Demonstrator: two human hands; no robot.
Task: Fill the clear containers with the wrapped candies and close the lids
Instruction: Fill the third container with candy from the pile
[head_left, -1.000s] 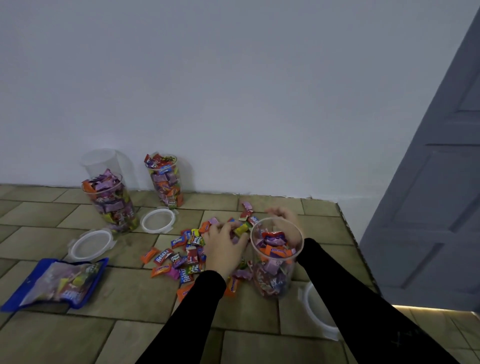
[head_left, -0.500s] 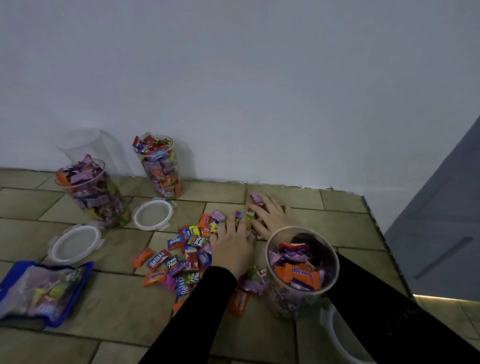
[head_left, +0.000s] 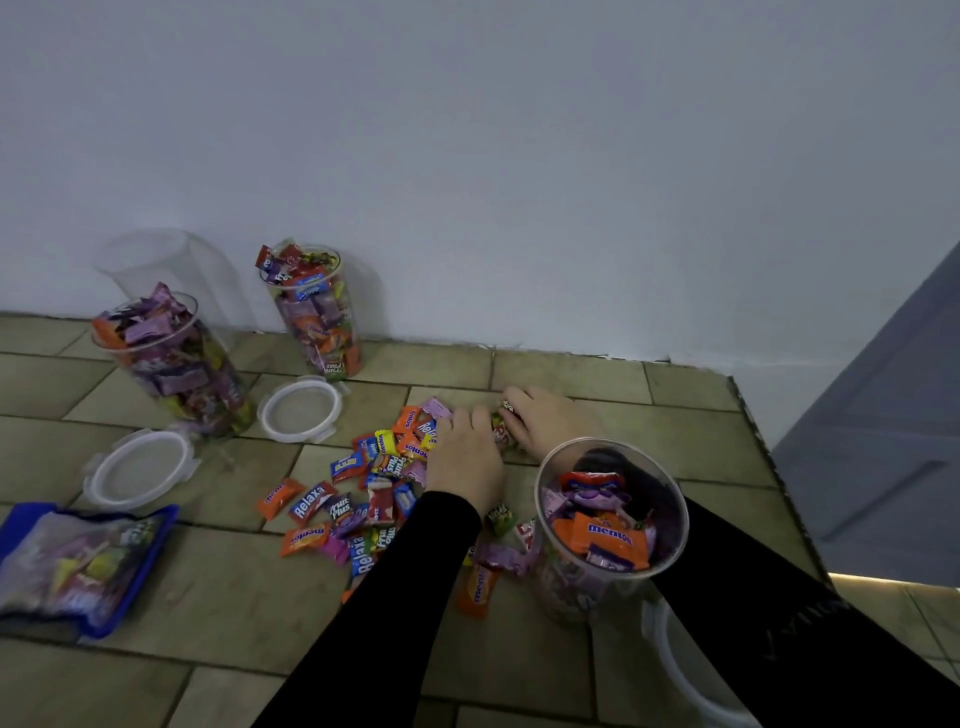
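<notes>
A heap of wrapped candies (head_left: 363, 493) lies on the tiled floor. My left hand (head_left: 465, 460) and my right hand (head_left: 545, 423) face each other at the heap's far right end, fingers curled round several candies (head_left: 501, 428) between them. A clear container (head_left: 608, 530), part full of candies and without a lid, stands just right of my left forearm. Its lid (head_left: 680, 675) lies under my right sleeve. Two full open containers stand at left (head_left: 171, 364) and by the wall (head_left: 317, 312), each with a lid in front, one lid (head_left: 140, 467) at left and one lid (head_left: 300, 409) nearer the wall.
An empty clear container (head_left: 156, 260) stands against the wall behind the left one. A blue candy bag (head_left: 78, 566) lies at the near left. The tiled floor (head_left: 675, 415) ends at a step on the right, beside a grey door (head_left: 883, 467).
Both hands have drawn closer together and now gather candies between them. The camera has tilted and moved nearer, so the near container looks bigger.
</notes>
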